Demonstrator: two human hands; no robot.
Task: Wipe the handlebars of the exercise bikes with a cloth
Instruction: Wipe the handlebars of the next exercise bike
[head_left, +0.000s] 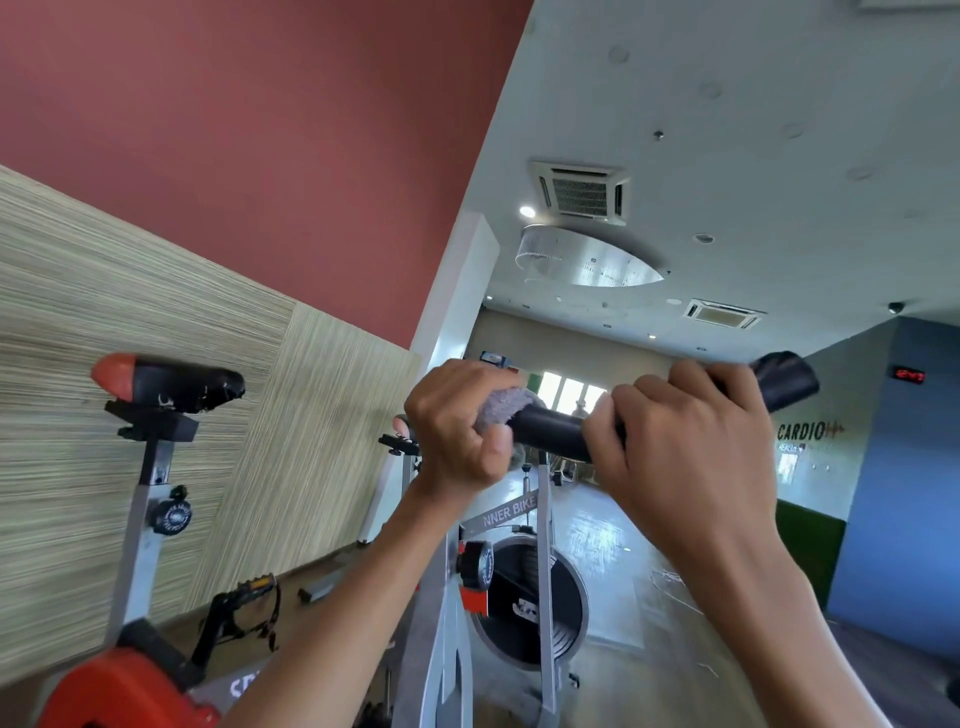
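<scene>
A black padded handlebar (550, 431) of a grey exercise bike (543, 525) runs across the middle of the view, tilted up to the right, its end (787, 379) sticking out past my right hand. My left hand (457, 426) is closed around a grey cloth (504, 408) pressed onto the left part of the bar. My right hand (685, 441) grips the bare bar further right. The bike's flywheel (530, 603) and red knob (475, 571) show below, between my forearms.
A second bike stands at the left, with a black and red saddle (166, 384), grey seat post (140, 540), red frame (124, 691) and pedal (254, 587). A striped wall panel (156, 291) lies behind it. Shiny floor (608, 545) stretches ahead; a blue wall (904, 467) stands right.
</scene>
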